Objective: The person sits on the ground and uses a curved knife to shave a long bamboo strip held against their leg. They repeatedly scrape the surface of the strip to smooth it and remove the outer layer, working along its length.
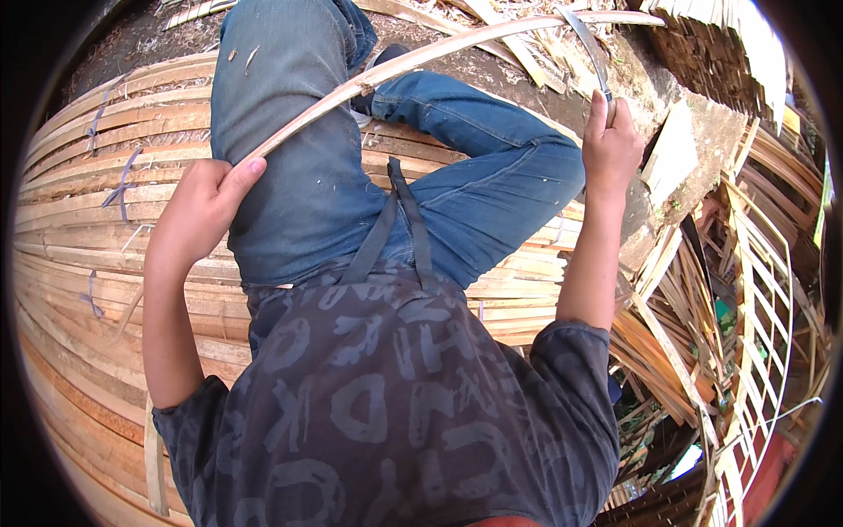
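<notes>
My left hand [209,198] is closed around the near end of a long, thin wooden strip [421,57]. The strip slants across my thigh, then curves away to the far right, with a darker knot partway along. In my right hand [613,145], raised beyond my right knee, is the handle of a knife with a narrow, slightly curved metal blade [590,46]. The blade's tip end crosses the strip near its far end; whether it cuts into the wood I cannot tell.
I sit on tied bundles of wooden strips [79,263], my legs in blue jeans [281,114]. A stone-like block [711,149] stands at the right, with a woven lattice panel [760,325] and loose slats [667,351] nearby. Shavings and offcuts [536,57] litter the ground ahead.
</notes>
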A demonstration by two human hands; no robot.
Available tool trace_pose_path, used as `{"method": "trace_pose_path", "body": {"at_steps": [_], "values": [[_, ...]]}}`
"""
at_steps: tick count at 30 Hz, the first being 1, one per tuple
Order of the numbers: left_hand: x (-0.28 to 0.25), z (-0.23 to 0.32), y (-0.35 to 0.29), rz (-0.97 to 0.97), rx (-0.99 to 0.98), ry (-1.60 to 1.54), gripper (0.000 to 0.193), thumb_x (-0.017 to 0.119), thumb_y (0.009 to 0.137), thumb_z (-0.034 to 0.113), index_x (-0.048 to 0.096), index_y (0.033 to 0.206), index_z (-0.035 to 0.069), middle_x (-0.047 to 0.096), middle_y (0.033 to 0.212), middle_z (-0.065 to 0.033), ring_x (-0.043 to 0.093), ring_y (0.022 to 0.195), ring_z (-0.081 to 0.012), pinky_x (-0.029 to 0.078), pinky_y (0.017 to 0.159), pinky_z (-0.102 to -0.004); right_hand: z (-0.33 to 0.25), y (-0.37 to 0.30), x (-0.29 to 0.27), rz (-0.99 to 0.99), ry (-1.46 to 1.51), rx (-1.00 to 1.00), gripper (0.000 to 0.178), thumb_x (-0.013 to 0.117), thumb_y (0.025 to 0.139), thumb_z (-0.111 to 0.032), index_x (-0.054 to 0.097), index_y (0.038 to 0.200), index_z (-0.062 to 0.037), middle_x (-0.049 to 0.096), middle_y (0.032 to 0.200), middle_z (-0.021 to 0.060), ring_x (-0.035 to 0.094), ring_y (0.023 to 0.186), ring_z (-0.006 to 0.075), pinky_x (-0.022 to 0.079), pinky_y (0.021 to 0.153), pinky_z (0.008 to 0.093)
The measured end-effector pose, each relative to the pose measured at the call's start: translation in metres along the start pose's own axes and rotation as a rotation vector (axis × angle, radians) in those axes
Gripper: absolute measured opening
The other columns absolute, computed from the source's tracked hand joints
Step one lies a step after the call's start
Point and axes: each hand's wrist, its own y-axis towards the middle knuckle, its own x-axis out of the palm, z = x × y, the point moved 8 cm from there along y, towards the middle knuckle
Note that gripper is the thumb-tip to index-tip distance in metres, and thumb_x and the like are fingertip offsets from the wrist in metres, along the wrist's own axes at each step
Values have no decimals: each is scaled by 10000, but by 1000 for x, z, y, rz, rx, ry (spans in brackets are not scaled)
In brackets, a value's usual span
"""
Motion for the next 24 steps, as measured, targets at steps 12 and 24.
{"method": "trace_pose_path", "body": {"at_steps": [12,24], "values": [[-2,-12,12,-67,90,-24,712,495,928,558,419,515,-16,306,490,-43,312,507,-125,297,469,-359,-117,-43,-33,-103,390,-263,343,705,842,-335,503,703,-97,572,563,19,582,491,241,436,439,337],[-2,-21,12,-322,-188,-254,652,436,883,701,453,640,98,373,571,35,281,484,-60,238,443,-238,-100,-31,-23,-116,289,-185,371,682,854,-378,512,698,-88,593,568,78,602,521,300,444,452,381]]}}
